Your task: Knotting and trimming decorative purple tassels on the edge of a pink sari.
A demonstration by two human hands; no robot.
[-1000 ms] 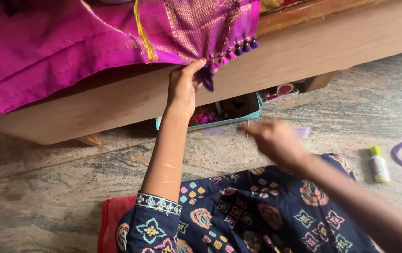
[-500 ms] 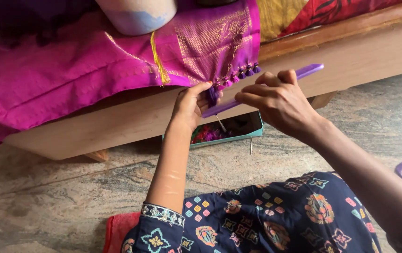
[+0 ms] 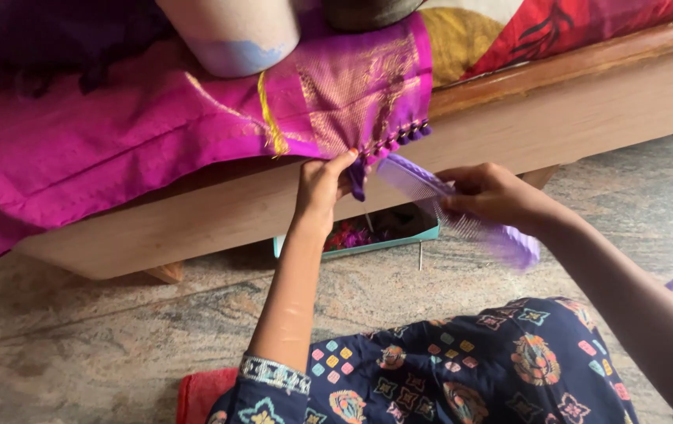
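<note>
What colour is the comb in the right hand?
The comb is light purple, seen in the head view, held by the right hand.

Left hand (image 3: 322, 187) and right hand (image 3: 490, 196) bare, no rings or bangles visible. Both forearms bare. Left sleeve (image 3: 274, 375) short, dark navy, hem edged with pale patterned band. Garment (image 3: 462, 369) over lap dark navy, printed with small multicoloured squares, star shapes and round floral motifs in orange, pink, teal.
</note>
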